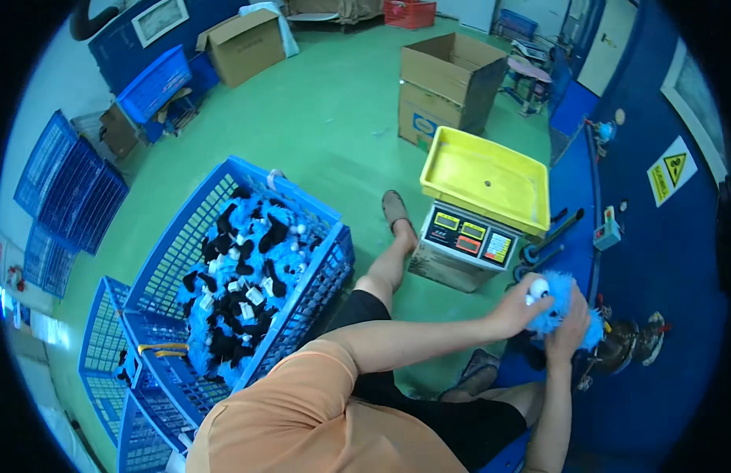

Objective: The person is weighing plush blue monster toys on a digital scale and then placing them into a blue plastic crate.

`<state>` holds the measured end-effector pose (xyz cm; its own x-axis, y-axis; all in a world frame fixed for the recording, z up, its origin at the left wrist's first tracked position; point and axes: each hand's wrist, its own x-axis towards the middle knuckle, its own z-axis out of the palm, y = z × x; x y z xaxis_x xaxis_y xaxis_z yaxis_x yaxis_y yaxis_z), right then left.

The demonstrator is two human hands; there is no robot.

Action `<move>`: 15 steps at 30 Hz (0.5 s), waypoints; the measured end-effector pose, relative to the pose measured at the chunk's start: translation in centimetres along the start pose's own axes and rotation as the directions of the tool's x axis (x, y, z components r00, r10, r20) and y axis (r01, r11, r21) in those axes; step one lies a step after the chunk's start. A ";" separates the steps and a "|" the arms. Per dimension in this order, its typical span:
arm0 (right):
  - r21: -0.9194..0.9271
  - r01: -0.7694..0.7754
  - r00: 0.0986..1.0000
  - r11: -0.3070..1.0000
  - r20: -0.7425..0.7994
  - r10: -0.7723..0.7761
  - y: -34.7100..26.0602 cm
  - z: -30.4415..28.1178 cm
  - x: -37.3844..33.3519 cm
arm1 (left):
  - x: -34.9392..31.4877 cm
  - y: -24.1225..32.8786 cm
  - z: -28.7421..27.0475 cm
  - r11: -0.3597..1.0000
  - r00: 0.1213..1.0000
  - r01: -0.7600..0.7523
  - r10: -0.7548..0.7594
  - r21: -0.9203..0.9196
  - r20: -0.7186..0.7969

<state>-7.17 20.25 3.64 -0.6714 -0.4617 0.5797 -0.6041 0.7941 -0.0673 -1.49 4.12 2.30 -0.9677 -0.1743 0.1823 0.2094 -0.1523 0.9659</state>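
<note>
A blue furry plush toy (556,309) with round white eyes is held between my two hands at the right. My left hand (522,309) grips it from the left, near the eyes. My right hand (567,329) is wrapped round its near side, and part of the fur sticks out beyond that hand. Close beside the toy, a dark metal fitting (622,345) juts from the blue machine panel. Whether the toy touches this fitting, I cannot tell.
A large blue plastic basket (283,335) full of blue and black plush pieces stands to my left. Ahead is a weighing scale (460,246) topped by a yellow tray (507,185). An open cardboard box (432,91) lies beyond. Stacked blue crates (74,197) line the left wall.
</note>
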 end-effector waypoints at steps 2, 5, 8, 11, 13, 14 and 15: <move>-0.003 0.119 0.992 0.993 0.045 -0.118 0.6 0.5 0.7 | -0.6 -1.1 -0.2 0.995 0.992 0.092 -0.088 0.039 -0.093; -0.020 0.268 0.962 0.963 0.060 -0.266 1.1 0.4 1.9 | -1.5 -3.6 -1.1 0.995 0.982 0.098 -0.092 0.026 -0.168; -0.052 0.166 0.962 0.985 0.229 -0.150 0.9 -0.1 2.4 | -0.3 -4.9 -1.6 0.992 0.970 0.123 -0.125 -0.021 -0.209; -0.102 0.073 0.942 0.992 0.334 -0.035 0.8 0.1 2.1 | 2.7 -3.5 -1.7 0.994 0.967 0.101 -0.109 -0.048 -0.232; -0.090 0.082 0.962 0.993 0.268 -0.055 1.1 0.6 1.9 | 4.4 -1.4 -1.8 0.996 0.975 0.082 -0.085 -0.025 -0.207; -0.082 0.083 0.971 0.993 0.229 -0.063 1.3 0.9 1.8 | 4.2 -0.4 -1.5 0.975 0.986 0.121 -0.095 0.187 -0.140; -0.053 0.089 0.985 0.995 0.152 -0.080 1.6 1.1 1.7 | 3.8 0.4 -1.5 0.922 0.995 0.073 -0.040 0.381 -0.095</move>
<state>-9.78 20.25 3.60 -0.6781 -0.5785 0.4533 -0.6378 0.7697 0.0281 -4.87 1.97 3.08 -0.9576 -0.2594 0.1256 0.0686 0.2179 0.9736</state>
